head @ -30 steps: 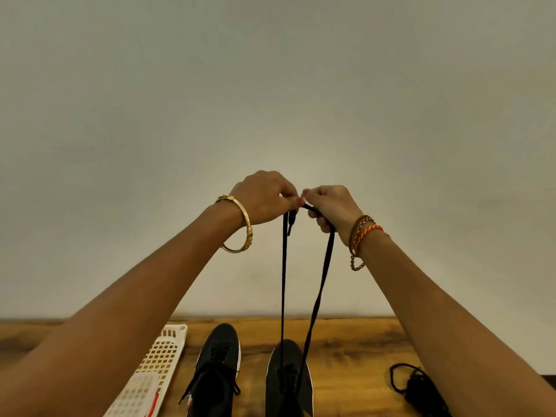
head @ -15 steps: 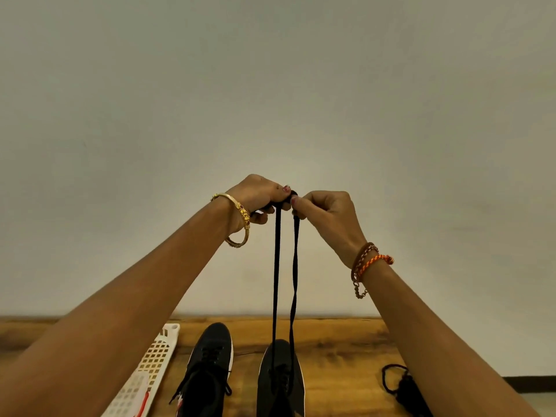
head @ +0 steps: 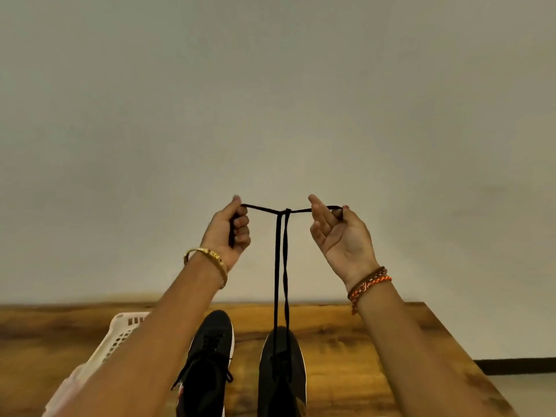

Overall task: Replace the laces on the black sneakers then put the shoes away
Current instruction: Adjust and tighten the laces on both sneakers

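Observation:
Two black sneakers stand side by side on the wooden table (head: 346, 341). The left sneaker (head: 207, 359) is laced. From the right sneaker (head: 281, 374) a black lace (head: 281, 266) rises as two taut strands to a crossing high above the table. My left hand (head: 230, 228) grips one lace end in its curled fingers. My right hand (head: 338, 233) is turned palm toward me and pinches the other end between thumb and fingers. The two ends stretch sideways from the crossing to each hand.
A white perforated plastic basket (head: 120, 335) lies at the table's left, partly behind my left forearm. A plain pale wall fills the background. The table's right edge shows at the lower right.
My hands were together at the top of the lace; now they have moved apart sideways, pulling the ends out from a crossing. The right palm has turned toward me.

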